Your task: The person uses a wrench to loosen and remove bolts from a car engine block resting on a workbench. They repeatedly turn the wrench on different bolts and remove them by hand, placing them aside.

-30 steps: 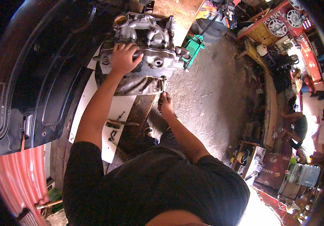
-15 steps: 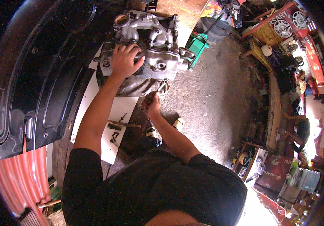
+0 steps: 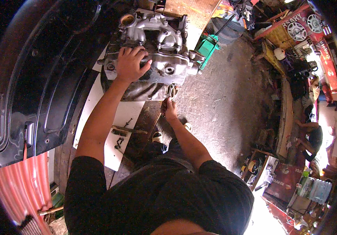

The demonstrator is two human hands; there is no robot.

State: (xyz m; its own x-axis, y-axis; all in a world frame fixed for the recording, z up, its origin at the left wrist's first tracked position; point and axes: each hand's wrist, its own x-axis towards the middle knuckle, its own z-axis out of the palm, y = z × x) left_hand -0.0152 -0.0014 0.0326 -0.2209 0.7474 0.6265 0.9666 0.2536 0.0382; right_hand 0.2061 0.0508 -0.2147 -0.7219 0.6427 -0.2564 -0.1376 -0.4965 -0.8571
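Observation:
A silver metal engine [image 3: 161,58] stands at the top centre. Across its top cover rests my left hand [image 3: 130,64], palm down with the fingers spread, gripping nothing. At the engine's near right corner, my right hand [image 3: 169,110] is closed around the lower end of a wrench [image 3: 171,92]. The wrench points away from me, its far end against the engine's lower edge. Which fastener it meets is too small to make out.
A white board [image 3: 111,150] on the near side carries a brush [image 3: 120,131] and bolts [image 3: 128,122]. A dark vehicle panel [image 3: 39,78] flanks the left. Beyond the engine's right side are a green jack [image 3: 207,47] and tyres [image 3: 228,30]. Another person [image 3: 313,139] is at far right.
My right hand has shifted right, swinging the wrench from a slant to nearly straight ahead. My left hand stays on the engine.

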